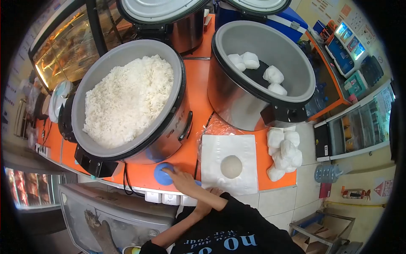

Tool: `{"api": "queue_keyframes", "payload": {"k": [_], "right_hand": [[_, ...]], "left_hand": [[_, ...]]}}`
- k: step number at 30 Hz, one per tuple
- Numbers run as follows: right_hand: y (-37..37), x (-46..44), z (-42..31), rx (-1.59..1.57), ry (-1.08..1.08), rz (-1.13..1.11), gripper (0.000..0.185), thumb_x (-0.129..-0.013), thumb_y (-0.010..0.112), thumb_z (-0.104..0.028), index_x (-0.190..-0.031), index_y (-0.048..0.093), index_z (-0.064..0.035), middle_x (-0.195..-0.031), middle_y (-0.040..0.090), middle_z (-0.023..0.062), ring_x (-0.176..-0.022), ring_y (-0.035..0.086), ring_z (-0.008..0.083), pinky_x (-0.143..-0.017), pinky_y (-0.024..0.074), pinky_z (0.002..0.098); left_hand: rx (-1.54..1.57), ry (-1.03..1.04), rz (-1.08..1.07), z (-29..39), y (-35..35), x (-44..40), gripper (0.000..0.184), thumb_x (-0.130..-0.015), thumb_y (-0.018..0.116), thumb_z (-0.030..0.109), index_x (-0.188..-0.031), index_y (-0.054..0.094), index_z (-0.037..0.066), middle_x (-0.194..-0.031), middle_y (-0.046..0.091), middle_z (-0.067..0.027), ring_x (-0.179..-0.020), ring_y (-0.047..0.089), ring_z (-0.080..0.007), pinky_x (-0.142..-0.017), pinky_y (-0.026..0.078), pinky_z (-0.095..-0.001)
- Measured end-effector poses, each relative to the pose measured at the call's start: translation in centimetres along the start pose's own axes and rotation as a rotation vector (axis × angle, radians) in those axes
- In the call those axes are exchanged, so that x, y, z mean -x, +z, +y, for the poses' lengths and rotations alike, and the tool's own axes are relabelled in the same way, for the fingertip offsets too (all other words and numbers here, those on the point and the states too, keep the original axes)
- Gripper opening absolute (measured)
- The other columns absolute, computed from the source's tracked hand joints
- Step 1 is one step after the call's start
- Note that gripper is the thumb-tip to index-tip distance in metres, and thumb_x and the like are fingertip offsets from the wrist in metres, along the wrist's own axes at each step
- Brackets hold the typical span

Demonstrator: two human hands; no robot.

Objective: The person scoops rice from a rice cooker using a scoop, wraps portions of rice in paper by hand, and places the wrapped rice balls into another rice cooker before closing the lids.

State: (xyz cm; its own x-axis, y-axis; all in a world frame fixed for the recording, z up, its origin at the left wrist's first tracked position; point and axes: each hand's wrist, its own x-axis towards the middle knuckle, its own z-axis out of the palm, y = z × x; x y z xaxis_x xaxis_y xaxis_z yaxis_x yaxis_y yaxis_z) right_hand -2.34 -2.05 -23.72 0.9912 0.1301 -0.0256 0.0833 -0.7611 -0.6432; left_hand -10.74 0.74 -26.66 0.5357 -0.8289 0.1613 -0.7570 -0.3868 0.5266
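Note:
My right hand [182, 181] is closed on a blue scoop [161, 175] at the front edge of the orange counter [146, 176]. My left hand [205, 206] is below my crossed right forearm, its fingers mostly hidden. To the right, white square sheets [228, 146] lie stacked, with a round whitish disc [231, 167] on the top one. White wrapped bundles [285, 154] are piled beside them. An open cooker [131, 99] full of white rice stands at the left. Another open cooker [253, 101] at the right holds several white wrapped bundles.
Two more lidded containers [186, 34] stand behind the cookers. A heated glass display [67, 46] is at the back left. Below the counter edge are white sockets [170, 199], a black cable and a grey chest [114, 211]. A metal-framed rack [323, 230] stands lower right.

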Motion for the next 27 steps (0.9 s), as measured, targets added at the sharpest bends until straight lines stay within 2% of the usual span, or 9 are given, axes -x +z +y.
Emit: {"api": "queue_keyframes", "payload": {"k": [4,6,8,12,13,15,19,22,27], "right_hand": [[-7.0,8.5,4.0,-0.294,-0.031,0.275,0.04,-0.068,0.067,-0.005,-0.107,0.06,-0.0117,-0.109,0.055,0.0126,-0.111,0.047,0.0357,-0.095,0.04,0.0436],[-12.4,15.1,7.7,-0.068,0.091,0.3,0.034,-0.066,0.071,-0.008,-0.098,0.064,-0.0128,-0.11,0.058,0.0095,-0.114,0.046,0.034,-0.098,0.0385,0.0425],[-14.2,19.5,11.3,0.097,0.142,0.154,0.025,-0.069,0.069,-0.008,-0.094,0.065,-0.0114,-0.107,0.06,0.009,-0.109,0.052,0.0305,-0.092,0.044,0.0382],[-14.9,22.7,15.7,0.135,0.183,0.018,0.015,-0.077,0.064,-0.016,-0.091,0.065,-0.0101,-0.089,0.065,0.0072,-0.084,0.062,0.026,-0.071,0.0497,0.035],[-15.8,22.1,16.1,0.146,0.192,-0.061,0.013,-0.078,0.063,-0.017,-0.089,0.065,-0.0099,-0.086,0.065,0.0062,-0.079,0.062,0.0255,-0.067,0.0496,0.035],[-17.1,21.1,16.6,0.225,0.151,-0.177,0.015,-0.079,0.063,-0.025,-0.084,0.066,-0.0112,-0.077,0.065,0.002,-0.067,0.062,0.0232,-0.059,0.0485,0.0361],[-19.1,19.5,16.8,0.283,0.002,-0.25,0.015,-0.078,0.061,-0.024,-0.08,0.064,-0.0098,-0.071,0.06,0.0043,-0.068,0.061,0.0233,-0.062,0.0477,0.0345],[-19.0,19.1,16.9,0.338,-0.069,-0.224,0.015,-0.076,0.061,-0.024,-0.078,0.063,-0.0092,-0.07,0.059,0.0044,-0.067,0.061,0.0228,-0.06,0.0472,0.0341],[-18.3,19.3,17.8,0.34,-0.081,-0.186,0.012,-0.072,0.061,-0.02,-0.077,0.063,-0.0101,-0.071,0.059,0.005,-0.063,0.061,0.0218,-0.053,0.0462,0.033]], "left_hand": [[0.13,-0.104,-0.05,-0.4,-0.2,0.0,0.022,-0.075,0.06,0.011,-0.096,0.057,0.007,-0.09,0.057,-0.0113,-0.086,0.057,-0.0274,-0.076,0.046,-0.0385],[0.248,-0.186,-0.036,0.4,-1.3,-1.1,0.013,-0.077,0.058,0.01,-0.09,0.058,0.006,-0.085,0.058,-0.01,-0.08,0.058,-0.0277,-0.069,0.048,-0.038],[0.35,-0.211,0.036,1.0,-5.1,-3.8,0.007,-0.081,0.054,0.01,-0.085,0.057,0.005,-0.08,0.057,-0.0088,-0.074,0.058,-0.028,-0.064,0.048,-0.0381],[0.419,-0.222,-0.29,-0.1,-5.9,-5.3,0.01,-0.077,0.06,0.009,-0.086,0.06,0.006,-0.079,0.057,-0.0105,-0.074,0.06,-0.0285,-0.065,0.048,-0.0372],[0.384,-0.277,-0.49,-0.4,-5.8,-5.6,0.011,-0.076,0.06,0.01,-0.087,0.061,0.008,-0.085,0.059,-0.0101,-0.077,0.06,-0.028,-0.067,0.049,-0.0366],[0.309,-0.254,-0.481,0.6,-5.2,-5.8,0.014,-0.075,0.062,0.012,-0.088,0.062,0.009,-0.089,0.059,-0.0096,-0.08,0.059,-0.0276,-0.069,0.049,-0.0366],[0.264,-0.163,-0.169,4.5,-3.9,-7.4,0.018,-0.073,0.065,0.014,-0.091,0.063,0.011,-0.094,0.06,-0.0083,-0.083,0.059,-0.027,-0.07,0.049,-0.0376],[0.363,-0.249,-0.092,5.8,-1.8,-7.9,0.017,-0.075,0.064,0.018,-0.09,0.064,0.011,-0.089,0.059,-0.0096,-0.086,0.057,-0.0279,-0.074,0.047,-0.0405],[0.403,-0.336,-0.224,5.6,1.0,-6.9,0.015,-0.074,0.066,0.018,-0.085,0.064,0.008,-0.085,0.06,-0.008,-0.083,0.058,-0.0271,-0.074,0.048,-0.037]]}}
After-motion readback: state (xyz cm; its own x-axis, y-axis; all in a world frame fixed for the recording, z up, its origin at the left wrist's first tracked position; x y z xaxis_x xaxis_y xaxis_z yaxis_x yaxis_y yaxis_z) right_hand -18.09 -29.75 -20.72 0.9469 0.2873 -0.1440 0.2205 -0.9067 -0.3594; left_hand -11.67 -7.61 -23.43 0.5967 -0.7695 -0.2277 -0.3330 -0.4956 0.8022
